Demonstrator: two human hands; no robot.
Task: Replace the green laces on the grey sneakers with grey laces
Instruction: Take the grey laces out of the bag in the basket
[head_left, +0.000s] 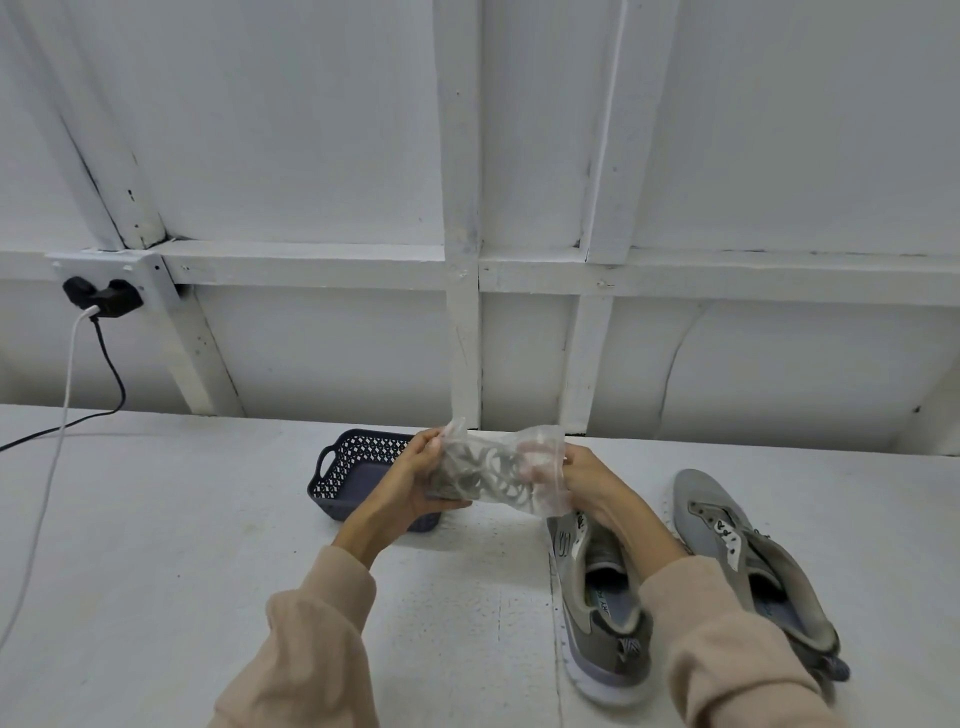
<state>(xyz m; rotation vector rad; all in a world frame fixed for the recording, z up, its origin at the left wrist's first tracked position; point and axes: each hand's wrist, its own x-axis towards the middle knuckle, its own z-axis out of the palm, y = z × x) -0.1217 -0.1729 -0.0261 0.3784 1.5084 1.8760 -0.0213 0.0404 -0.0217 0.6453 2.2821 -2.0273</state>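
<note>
The white table (182, 519) runs back to a straight far edge against a white boarded wall (311, 156). On the left, a white cable (57, 441) and a black cable (111, 374) drop from a socket (104, 291) on the wall and cross the table's left part. Between these cables and a dark blue basket (332, 467) lies a wide bare stretch of table, and more bare surface lies in the near middle between the two sleeves. The basket stands near the far edge, just left of centre. On the right, two grey sneakers stand side by side, toes pointing away: the near sneaker (602, 644) partly under the right forearm, and the far sneaker (711, 499) just beside it to the right.

A clear plastic bag (540, 441) is held up above the table, in front of the basket's right end. Inside it sits a coiled bundle of grey laces (488, 467). The left hand (415, 478) grips the bag's left end, with the thumb on the near face and the fingers curled behind it. The right hand (587, 483) pinches the bag's right end; its fingertips show blurred through the plastic. The laces lie between the two hands, closer to the left hand's fingers.
</note>
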